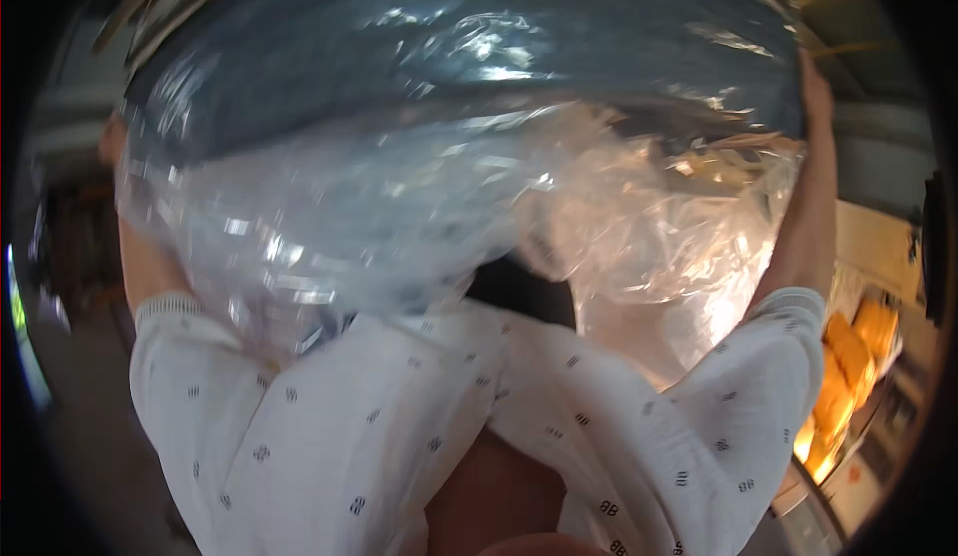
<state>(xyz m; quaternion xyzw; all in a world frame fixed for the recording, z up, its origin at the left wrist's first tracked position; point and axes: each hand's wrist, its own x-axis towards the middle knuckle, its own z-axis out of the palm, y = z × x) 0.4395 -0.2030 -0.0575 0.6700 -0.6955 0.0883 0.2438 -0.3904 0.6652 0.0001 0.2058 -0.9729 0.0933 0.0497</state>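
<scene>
A large bundle wrapped in clear plastic (399, 157) filled most of the upper picture, from about nine o'clock across to three o'clock. Inside it lay something dark blue-grey, folded and broad, that looked like cloth, though the wrap blurred its surface. The plastic was crinkled and glossy, catching bright glints along its top and front. Its loose lower part hung slack and see-through toward four o'clock, where warm light shone through it.

The right hand (816, 82) sat at two o'clock against the bundle's far right edge, the forearm rising from a white patterned sleeve (768, 356). Whether its fingers were spread or gripping could not be told, since the wrap hid them. The left hand (112, 142) showed only as a blurred patch at nine o'clock, at the bundle's left edge; its fingers could not be made out either.

Below, from six to seven o'clock, the white dotted shirt (329, 426) spread across the frame. At four o'clock, well apart from the bundle, orange blocks (848, 356) lay in a tray-like container.
</scene>
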